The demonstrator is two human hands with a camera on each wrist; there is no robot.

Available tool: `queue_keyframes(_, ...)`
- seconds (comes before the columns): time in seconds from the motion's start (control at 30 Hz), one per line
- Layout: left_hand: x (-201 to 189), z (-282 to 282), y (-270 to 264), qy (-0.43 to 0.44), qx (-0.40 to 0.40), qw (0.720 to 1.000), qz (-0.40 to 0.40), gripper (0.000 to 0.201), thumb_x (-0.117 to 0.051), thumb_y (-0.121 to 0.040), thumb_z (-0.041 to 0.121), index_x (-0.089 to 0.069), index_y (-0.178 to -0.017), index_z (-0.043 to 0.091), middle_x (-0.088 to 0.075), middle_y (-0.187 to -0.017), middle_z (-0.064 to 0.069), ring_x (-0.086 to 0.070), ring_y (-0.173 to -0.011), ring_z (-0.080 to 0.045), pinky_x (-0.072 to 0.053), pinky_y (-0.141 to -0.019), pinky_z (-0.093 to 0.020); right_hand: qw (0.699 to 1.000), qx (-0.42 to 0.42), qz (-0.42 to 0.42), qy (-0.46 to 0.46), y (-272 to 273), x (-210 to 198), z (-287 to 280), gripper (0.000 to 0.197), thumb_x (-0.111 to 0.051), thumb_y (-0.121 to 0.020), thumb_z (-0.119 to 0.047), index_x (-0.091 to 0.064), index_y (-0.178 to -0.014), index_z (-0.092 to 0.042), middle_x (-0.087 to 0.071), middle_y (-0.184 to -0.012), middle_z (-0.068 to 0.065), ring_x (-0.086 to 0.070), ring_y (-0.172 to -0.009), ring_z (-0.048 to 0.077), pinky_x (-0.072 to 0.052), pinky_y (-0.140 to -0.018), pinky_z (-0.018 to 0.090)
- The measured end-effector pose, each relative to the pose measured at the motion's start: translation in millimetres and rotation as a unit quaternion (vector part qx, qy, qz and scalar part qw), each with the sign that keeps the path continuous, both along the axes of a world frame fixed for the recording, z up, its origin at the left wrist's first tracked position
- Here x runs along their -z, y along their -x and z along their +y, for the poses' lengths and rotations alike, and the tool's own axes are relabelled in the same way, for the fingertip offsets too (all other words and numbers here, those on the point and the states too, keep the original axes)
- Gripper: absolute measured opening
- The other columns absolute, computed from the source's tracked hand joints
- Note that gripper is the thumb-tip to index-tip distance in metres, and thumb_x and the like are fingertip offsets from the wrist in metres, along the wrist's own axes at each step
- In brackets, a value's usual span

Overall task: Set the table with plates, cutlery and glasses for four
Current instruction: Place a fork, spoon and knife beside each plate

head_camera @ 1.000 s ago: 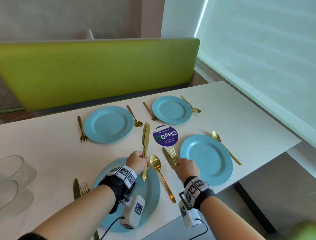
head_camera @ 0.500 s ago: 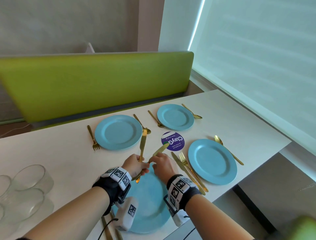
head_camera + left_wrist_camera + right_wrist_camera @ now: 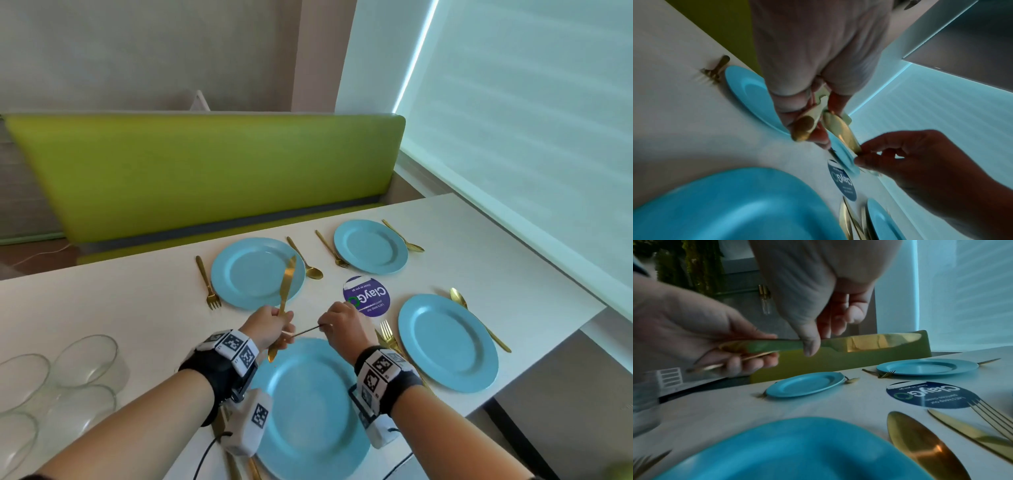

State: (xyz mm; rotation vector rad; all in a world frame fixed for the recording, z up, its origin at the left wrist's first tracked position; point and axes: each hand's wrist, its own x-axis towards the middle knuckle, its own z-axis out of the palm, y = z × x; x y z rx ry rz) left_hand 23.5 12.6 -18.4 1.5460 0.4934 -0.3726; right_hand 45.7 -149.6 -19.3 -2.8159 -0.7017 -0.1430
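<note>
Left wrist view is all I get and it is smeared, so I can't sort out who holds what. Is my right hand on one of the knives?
Observer: Yes. The right wrist view shows the right hand pinching a knife at mid-length. Its blade sticks out free beyond the thumb, and the left hand has the handle end.
Operator: And the second one?
Observer: In the head view the left hand alone grips the other knife, blade up.
Operator: Where should they go?
Observer: Probably the far side. Neither the far-left plate nor the far-right plate has a knife beside it.
</note>
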Motion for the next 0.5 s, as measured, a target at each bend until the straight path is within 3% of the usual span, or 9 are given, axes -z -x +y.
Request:
queue_keyframes(0.07,-3,11,-12,-0.019,-0.037,0.999,-0.005,0.015,-0.044,-0.098,0.015,-0.046,-0.087,0.006,-0.055,-0.074,-0.007,-0.054,-0.052,-0.016,-0.043,-0.046,-0.023,0.996,0.047,0.07,0.035,-23,-9,-3,0.016,-0.064,-0.086,-0.02,-0.074,-0.099,-0.021,-0.066,-0.102,0.001,-0.061,-0.099,0.021,-0.051,-0.074,0.031)
queue_keyframes(0.1,-4,17,-18,-0.028,-0.052,0.998,-0.006,0.017,-0.044,-0.098,0.016,-0.046,-0.083,0.008,-0.054,-0.075,-0.007,-0.053,-0.055,-0.017,-0.043,-0.048,-0.023,0.992,0.065,0.1,0.053,-36,-12,-7,0.021,-0.057,-0.09,-0.022,-0.072,-0.106,-0.021,-0.064,-0.108,0.002,-0.059,-0.105,0.022,-0.048,-0.079,0.031)
queue_keyframes(0.23,-6,31,-43,-0.052,-0.086,0.995,-0.016,0.018,-0.045,-0.098,0.014,-0.048,-0.081,0.008,-0.055,-0.075,-0.006,-0.053,-0.058,-0.017,-0.044,-0.051,-0.024,0.977,0.15,0.145,0.046,-89,-24,-12,0.02,-0.06,-0.088,-0.023,-0.071,-0.105,-0.021,-0.067,-0.108,0.003,-0.061,-0.102,0.024,-0.048,-0.079,0.03)
queue_keyframes(0.33,-4,34,-63,-0.064,-0.092,0.994,-0.015,0.014,-0.046,-0.097,0.014,-0.051,-0.086,0.008,-0.058,-0.077,-0.006,-0.055,-0.062,-0.018,-0.046,-0.054,-0.024,0.959,0.213,0.189,0.0,-135,-24,-12,0.022,-0.066,-0.084,-0.023,-0.071,-0.104,-0.017,-0.069,-0.108,0.007,-0.063,-0.102,0.025,-0.053,-0.088,0.034)
queue_keyframes(0.43,-1,38,-82,-0.067,-0.106,0.992,-0.009,0.014,-0.047,-0.096,0.013,-0.05,-0.083,0.011,-0.059,-0.079,-0.007,-0.056,-0.062,-0.018,-0.045,-0.055,-0.025,0.948,0.238,0.209,0.03,-173,-18,-6,0.03,-0.059,-0.09,-0.031,-0.067,-0.111,-0.012,-0.066,-0.112,0.006,-0.062,-0.107,0.024,-0.051,-0.089,0.029)
queue_keyframes(0.5,1,39,-94,-0.074,-0.111,0.991,-0.008,0.015,-0.047,-0.096,0.012,-0.049,-0.081,0.011,-0.06,-0.079,-0.007,-0.056,-0.061,-0.019,-0.045,-0.053,-0.024,0.944,0.247,0.21,0.061,-190,-13,1,0.034,-0.052,-0.093,-0.037,-0.064,-0.108,-0.009,-0.063,-0.093,0.002,-0.061,-0.097,0.021,-0.046,-0.079,0.027)
